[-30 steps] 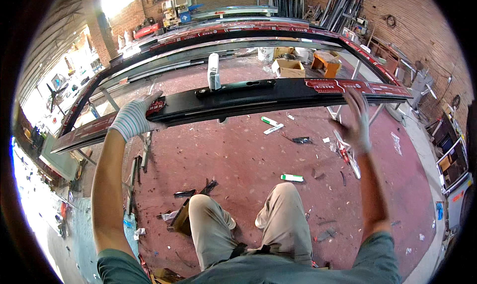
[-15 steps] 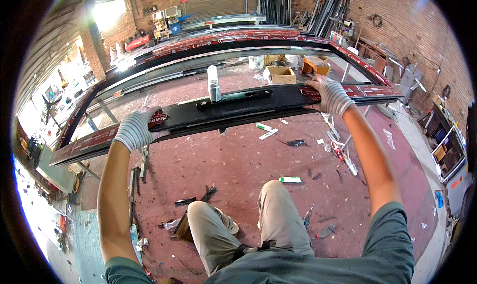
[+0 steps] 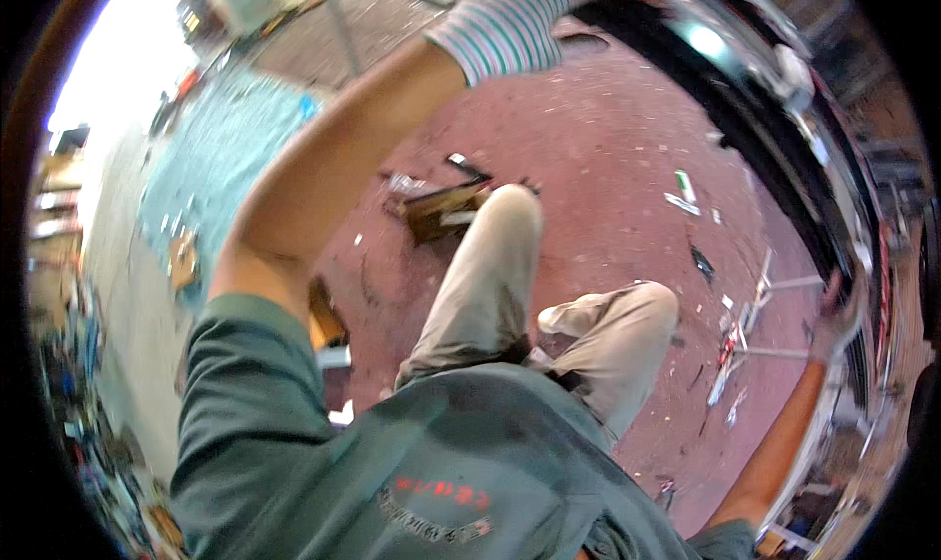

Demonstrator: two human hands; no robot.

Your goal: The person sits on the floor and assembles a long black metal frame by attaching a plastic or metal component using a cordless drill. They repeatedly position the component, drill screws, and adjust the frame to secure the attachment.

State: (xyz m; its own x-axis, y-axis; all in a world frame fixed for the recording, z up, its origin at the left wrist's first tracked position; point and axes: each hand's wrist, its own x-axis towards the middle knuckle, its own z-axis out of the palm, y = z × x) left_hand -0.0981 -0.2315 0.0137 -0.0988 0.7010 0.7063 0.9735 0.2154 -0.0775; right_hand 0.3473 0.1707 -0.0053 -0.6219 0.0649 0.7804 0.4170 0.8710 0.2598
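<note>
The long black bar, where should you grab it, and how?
Probably hold the long black bar at its near edge, one hand each side of the white piece, coming from the person's own side. It's long, so two spread hands should balance it better than one, and that edge faces the body. The left hand and right hand are spread along it.

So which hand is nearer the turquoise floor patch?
Left. The left hand is up and right of the turquoise floor patch; the right hand is much farther right, at the black frame.
</note>
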